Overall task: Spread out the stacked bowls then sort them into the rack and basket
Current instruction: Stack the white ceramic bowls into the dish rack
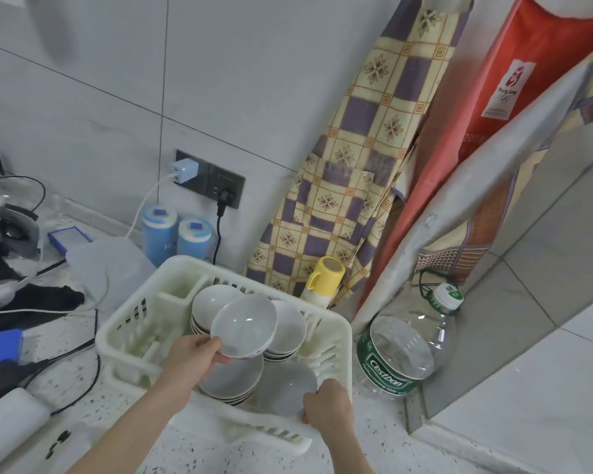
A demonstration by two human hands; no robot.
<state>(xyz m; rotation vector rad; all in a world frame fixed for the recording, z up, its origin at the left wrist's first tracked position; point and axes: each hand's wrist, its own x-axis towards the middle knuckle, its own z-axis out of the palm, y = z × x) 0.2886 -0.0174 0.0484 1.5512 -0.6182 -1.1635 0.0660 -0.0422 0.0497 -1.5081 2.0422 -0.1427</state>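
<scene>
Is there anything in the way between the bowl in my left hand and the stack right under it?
Nothing visible. The left hand holds the lifted bowl tilted directly above the front stack in the basket; the right hand grips a separate bowl beside it.

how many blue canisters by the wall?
2. The taller blue canister stands left, the shorter one touching its right side, both behind the white basket under the wall socket. None looks hidden.

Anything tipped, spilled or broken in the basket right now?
Nothing broken or spilled. The left hand holds one bowl tilted above the stacks, and the right hand holds another bowl on edge against the basket wall; both are in a grip, not fallen.
</scene>
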